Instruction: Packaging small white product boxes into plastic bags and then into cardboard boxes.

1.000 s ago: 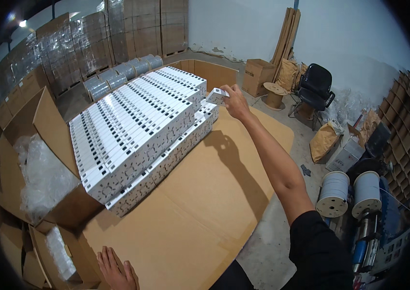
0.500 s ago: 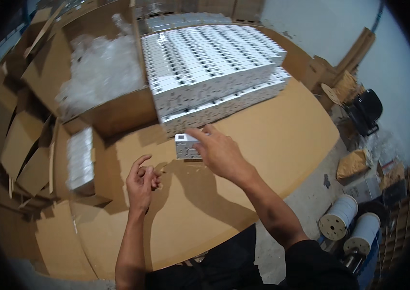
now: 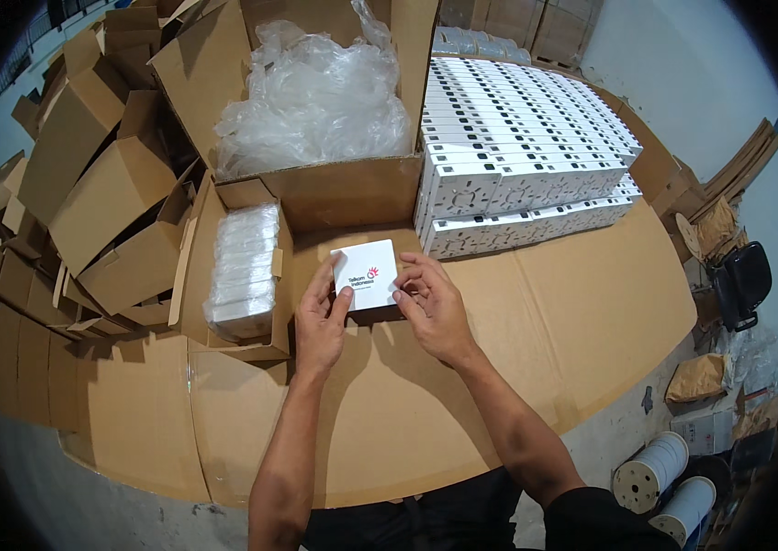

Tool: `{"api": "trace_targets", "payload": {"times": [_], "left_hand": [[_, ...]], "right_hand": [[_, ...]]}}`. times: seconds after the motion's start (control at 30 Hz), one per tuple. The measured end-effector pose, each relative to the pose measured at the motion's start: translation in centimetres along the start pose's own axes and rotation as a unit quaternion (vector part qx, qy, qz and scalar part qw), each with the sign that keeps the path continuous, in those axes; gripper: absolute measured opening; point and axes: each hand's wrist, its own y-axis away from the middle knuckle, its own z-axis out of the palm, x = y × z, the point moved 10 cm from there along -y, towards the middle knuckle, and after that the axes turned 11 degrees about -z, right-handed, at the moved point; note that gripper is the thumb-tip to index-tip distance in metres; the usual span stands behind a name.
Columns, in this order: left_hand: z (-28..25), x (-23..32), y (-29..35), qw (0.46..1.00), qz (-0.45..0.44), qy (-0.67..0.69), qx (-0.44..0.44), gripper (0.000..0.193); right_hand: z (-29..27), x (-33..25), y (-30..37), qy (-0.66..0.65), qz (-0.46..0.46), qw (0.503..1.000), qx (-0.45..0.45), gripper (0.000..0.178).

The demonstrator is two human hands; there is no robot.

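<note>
Workshop, one pale wall (image 3: 655, 55); one cardboard-covered worktop (image 3: 517, 349) beneath both hands.

Far left of left hand: empty brown cartons (image 3: 104, 193), one heap, overlapping, not countable.

Just left of left hand: small open carton (image 3: 282, 321), one, with clear-wrapped packs (image 3: 244, 266) in one row, exact number unclear.

Left hand (image 3: 322, 317): one, half closed, thumb on the face and fingers along the left edge of the white box.

Beyond left hand: large open carton (image 3: 347, 195), one, with clear plastic (image 3: 320, 101) heaped inside.

Between the hands: white box (image 3: 366, 260), one, square, printed face up.

Right hand (image 3: 435, 308): one, loosely curled, fingertips at the box's right edge; cannot tell whether it grips.

Beyond right hand, to its right: white box stack (image 3: 536, 170), two tiers, boxes too many to count.

Far right of right hand: spools (image 3: 660, 464), two; black chair (image 3: 742, 285), one.
</note>
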Motion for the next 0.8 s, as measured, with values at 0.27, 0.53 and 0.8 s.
{"api": "trace_targets", "payload": {"times": [0.27, 0.53, 0.8], "left_hand": [[1.4, 0.5, 0.5, 0.996, -0.038, -0.068, -0.034, 0.062], [1.2, -0.2, 0.7, 0.995, 0.018, -0.094, -0.027, 0.043], [1.3, -0.3, 1.1, 0.993, 0.000, -0.118, -0.028, 0.041]], "right_hand": [[-1.1, 3.4, 0.5, -0.037, 0.086, 0.996, 0.005, 0.049], [-1.6, 3.6, 0.9, -0.009, 0.094, 0.995, -0.010, 0.050], [-1.7, 3.5, 1.4, 0.006, 0.087, 0.996, -0.013, 0.046]]}}
